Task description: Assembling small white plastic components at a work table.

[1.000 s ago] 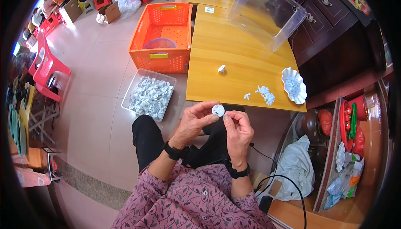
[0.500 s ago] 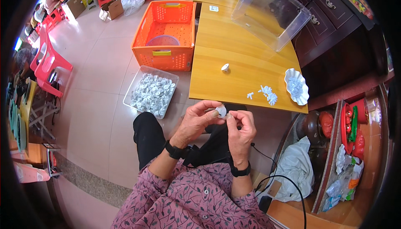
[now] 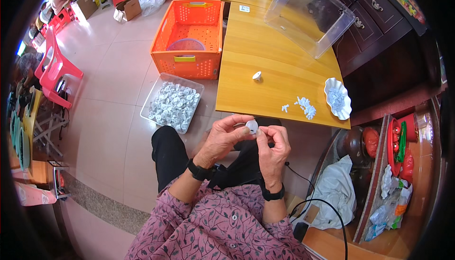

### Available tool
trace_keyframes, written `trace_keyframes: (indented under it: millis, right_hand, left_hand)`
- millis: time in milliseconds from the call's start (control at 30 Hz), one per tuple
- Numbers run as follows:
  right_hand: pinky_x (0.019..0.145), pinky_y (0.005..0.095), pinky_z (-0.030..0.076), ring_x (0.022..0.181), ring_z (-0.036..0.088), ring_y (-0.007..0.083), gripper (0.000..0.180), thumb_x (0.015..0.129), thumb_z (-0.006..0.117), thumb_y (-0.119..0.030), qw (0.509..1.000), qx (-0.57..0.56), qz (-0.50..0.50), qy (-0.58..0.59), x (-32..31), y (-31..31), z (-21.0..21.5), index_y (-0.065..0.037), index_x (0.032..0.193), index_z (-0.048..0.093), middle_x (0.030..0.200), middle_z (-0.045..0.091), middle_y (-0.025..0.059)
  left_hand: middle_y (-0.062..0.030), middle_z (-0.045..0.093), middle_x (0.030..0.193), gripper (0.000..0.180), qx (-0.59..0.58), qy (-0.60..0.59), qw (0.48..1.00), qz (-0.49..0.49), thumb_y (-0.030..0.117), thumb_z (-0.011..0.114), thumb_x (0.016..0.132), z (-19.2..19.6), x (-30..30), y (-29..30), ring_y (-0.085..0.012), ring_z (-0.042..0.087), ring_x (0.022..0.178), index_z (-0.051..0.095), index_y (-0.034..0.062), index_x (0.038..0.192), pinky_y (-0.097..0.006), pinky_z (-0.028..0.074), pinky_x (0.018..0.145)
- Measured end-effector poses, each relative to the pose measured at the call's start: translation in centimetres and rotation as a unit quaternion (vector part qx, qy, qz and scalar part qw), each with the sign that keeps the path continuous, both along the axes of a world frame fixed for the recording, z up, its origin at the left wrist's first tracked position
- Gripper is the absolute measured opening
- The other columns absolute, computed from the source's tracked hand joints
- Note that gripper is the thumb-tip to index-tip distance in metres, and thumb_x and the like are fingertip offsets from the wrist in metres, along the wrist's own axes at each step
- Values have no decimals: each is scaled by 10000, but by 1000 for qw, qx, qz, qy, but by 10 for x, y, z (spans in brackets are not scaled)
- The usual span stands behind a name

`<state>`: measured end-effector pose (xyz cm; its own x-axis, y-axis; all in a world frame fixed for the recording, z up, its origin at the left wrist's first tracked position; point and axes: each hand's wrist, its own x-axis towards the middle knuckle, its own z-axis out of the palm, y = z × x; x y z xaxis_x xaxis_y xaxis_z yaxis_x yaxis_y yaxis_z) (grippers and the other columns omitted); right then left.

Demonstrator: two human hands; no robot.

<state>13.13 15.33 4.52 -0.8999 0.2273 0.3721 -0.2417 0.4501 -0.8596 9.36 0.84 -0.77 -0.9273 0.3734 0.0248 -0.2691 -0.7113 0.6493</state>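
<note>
Beyond the person's knees, a yellow wood-grain table (image 3: pixel 239 61) is taking up upper centre-right, a perforated orange plastic crate (image 3: pixel 199 69) standing just beside its left edge. Shallow clear plastic tub (image 3: pixel 146 108) is sitting on the floor in front of the crate, holding many round white pieces. White scalloped bowl (image 3: pixel 342 114) at the table's right edge is holding small pale bits. Bare left hand (image 3: pixel 219 137) is pinching a small round white disc (image 3: pixel 251 126) at the table's near edge, over the lap; bare right hand (image 3: pixel 273 152) is pinching its lower-right rim, thumb and index together. Anything smaller between those fingertips: not resolvable. Small white bits (image 3: pixel 308 109) are lying loose left of the bowl. Handling: disc is looking light, stiff, probably hard plastic, maybe slick; best hold is the rim, thumb opposite fingers, face left clear. Versus a second ago: disc is showing its slotted face less squarely, a dark mark now by the right thumb; table and crate are appearing slightly further right, so probably the head is shifting.
</note>
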Motion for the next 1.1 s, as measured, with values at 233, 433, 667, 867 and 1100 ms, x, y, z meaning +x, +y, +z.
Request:
trace_keyframes:
  millis: [233, 433, 667, 867, 1100]
  right_hand:
    - [681, 248, 511, 762, 615, 117, 60, 901, 701, -32, 996, -86, -7, 15, -2, -6, -5, 12, 928, 670, 940, 608, 63]
    - [674, 261, 524, 756, 622, 131, 73, 900, 711, -43, 999, -24, -12, 23, -1, -8, -5, 13, 922, 671, 932, 605, 73]
    - [660, 286, 543, 754, 633, 168, 71, 883, 712, -21, 999, 41, -3, 34, -1, -6, -3, 17, 903, 656, 922, 599, 96]
    - [659, 294, 543, 753, 631, 193, 82, 872, 708, -13, 997, 59, 6, 41, -3, -7, 1, 16, 884, 632, 915, 592, 102]
    - [659, 311, 547, 759, 629, 211, 95, 861, 711, -12, 997, 65, 10, 41, -4, -7, 4, 14, 868, 620, 899, 592, 109]
  left_hand:
    - [-117, 658, 1172, 323, 15, 15, 1000, 2, 8, 671, 935, -2, 1, 2, -194, 657, 1076, 615, -26, 1251, -366, 576, 958]
    - [-109, 661, 1165, 344, 20, 25, 999, 4, -9, 679, 923, -4, 1, 0, -187, 659, 1073, 603, -32, 1258, -356, 565, 968]
    - [-103, 672, 1144, 346, 1, 20, 1000, 8, -15, 688, 914, -3, 1, 0, -179, 661, 1065, 609, -31, 1251, -330, 559, 951]
    - [-110, 665, 1167, 339, -7, 33, 999, 9, -26, 687, 909, -6, 0, -2, -188, 652, 1090, 615, -37, 1239, -337, 556, 959]
    - [-130, 659, 1204, 347, -24, 37, 999, 14, -29, 693, 901, -1, 0, -2, -192, 644, 1104, 621, -37, 1239, -336, 545, 973]
